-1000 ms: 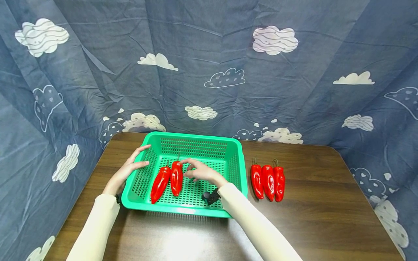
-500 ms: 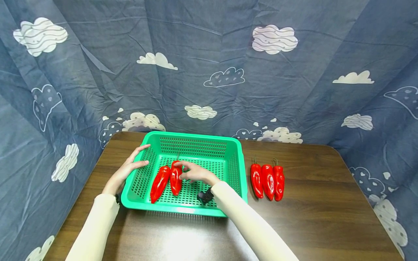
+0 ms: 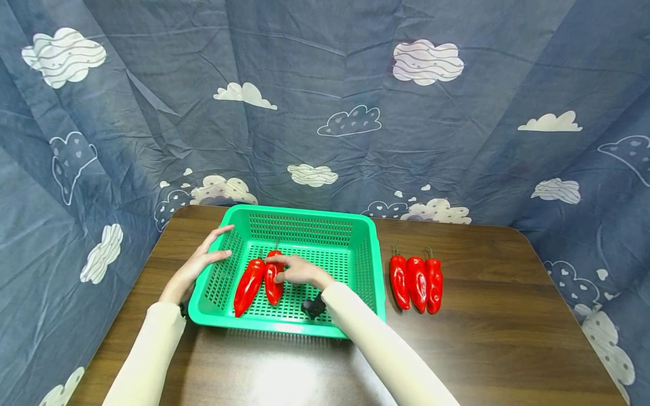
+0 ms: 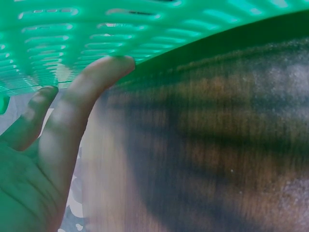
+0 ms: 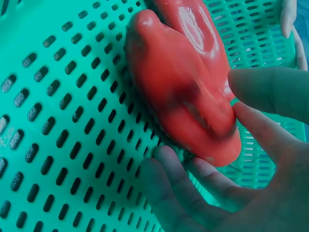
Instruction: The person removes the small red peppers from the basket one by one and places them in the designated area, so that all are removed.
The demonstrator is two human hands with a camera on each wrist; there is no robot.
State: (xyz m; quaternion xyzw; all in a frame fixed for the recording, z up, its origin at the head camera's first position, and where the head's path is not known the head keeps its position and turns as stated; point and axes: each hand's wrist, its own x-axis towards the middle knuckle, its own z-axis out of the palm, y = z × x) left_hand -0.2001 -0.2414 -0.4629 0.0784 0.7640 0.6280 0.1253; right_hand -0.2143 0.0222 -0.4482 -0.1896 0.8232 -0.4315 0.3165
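Observation:
Two shiny red peppers lie in a green slotted plastic basket [image 3: 330,331]. My right hand [image 3: 302,272] reaches in over the upper part of the right-hand pepper [image 3: 274,292], index finger and thumb spread across it. In the right wrist view, fingers [image 5: 212,179] surround the near end of this pepper [image 5: 183,96], some plainly apart from it; firm contact cannot be made out. The left-hand pepper [image 3: 249,287] lies beside it, slanted. My left hand [image 3: 190,270] rests at the basket's left side, fingers extended over the rim; the left wrist view shows digits [image 4: 91,79] by the slotted wall.
Right of the basket, three more red peppers [image 3: 417,285] lie side by side, stems pointing away. The basket stands on a brown wooden table [image 3: 508,316]. Behind hangs a blue curtain [image 3: 350,163] with cloud prints.
My right hand has moved left over the right-hand pepper in the basket, from beside it to across its upper part. The left hand, basket and peppers have stayed in place.

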